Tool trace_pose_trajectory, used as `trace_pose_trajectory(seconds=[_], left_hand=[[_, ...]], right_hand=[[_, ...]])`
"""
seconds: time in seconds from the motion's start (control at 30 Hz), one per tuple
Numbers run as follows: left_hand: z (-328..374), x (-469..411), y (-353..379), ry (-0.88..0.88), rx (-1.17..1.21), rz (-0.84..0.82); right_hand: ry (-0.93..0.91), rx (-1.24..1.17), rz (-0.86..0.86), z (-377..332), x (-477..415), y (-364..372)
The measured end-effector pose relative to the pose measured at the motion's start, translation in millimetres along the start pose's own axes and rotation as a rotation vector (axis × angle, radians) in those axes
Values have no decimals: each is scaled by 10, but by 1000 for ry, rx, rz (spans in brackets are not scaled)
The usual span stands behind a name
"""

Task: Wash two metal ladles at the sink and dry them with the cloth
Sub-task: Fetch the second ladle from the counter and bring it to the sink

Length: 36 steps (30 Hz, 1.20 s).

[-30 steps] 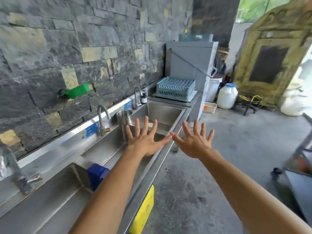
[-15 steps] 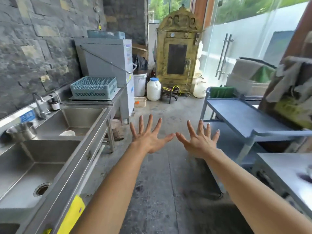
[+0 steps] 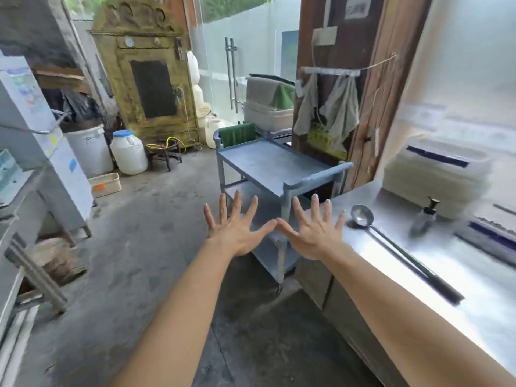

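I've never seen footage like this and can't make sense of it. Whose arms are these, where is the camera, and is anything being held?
There is no machine here. A person wears a wide-angle camera on the head, looking forward and down, so you see their own bare arms reaching out. The left hand and right hand are spread flat in the air, thumbs nearly meeting, and hold nothing. To the right runs a shiny steel counter. On it lies a metal ladle, bowl away from the person, long handle pointing back toward them, with a pump bottle beyond it. Ahead stands a blue trolley, and cloths hang from a rail on the wooden post. Only one ladle is clearly visible.
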<state>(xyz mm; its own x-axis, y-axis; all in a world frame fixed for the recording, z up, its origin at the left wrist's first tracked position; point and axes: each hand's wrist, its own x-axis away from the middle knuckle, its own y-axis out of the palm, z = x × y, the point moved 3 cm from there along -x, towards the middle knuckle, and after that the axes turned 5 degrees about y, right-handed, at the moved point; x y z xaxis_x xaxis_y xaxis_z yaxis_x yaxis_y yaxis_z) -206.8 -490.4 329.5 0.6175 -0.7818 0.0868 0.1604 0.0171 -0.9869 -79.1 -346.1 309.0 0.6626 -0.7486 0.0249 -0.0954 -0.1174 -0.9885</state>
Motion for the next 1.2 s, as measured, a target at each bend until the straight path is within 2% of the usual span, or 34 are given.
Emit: trace_pose_trajectory(seconds=[0.2,0.67,0.93,1.2], left_hand=[[664,-762,243,168,9,-51],[1785,-2171,513,486,54,-110],[2686,-2625,1012,500,95,-242],[3829,-2956,1687,421,281,-382]], right_hand=[[210,-26,43,803,-368,40],[510,-36,7,1818,-1051,195],[595,-54,-39,2667,-1277,406],[608,-85,-95,3817,-1506,576]])
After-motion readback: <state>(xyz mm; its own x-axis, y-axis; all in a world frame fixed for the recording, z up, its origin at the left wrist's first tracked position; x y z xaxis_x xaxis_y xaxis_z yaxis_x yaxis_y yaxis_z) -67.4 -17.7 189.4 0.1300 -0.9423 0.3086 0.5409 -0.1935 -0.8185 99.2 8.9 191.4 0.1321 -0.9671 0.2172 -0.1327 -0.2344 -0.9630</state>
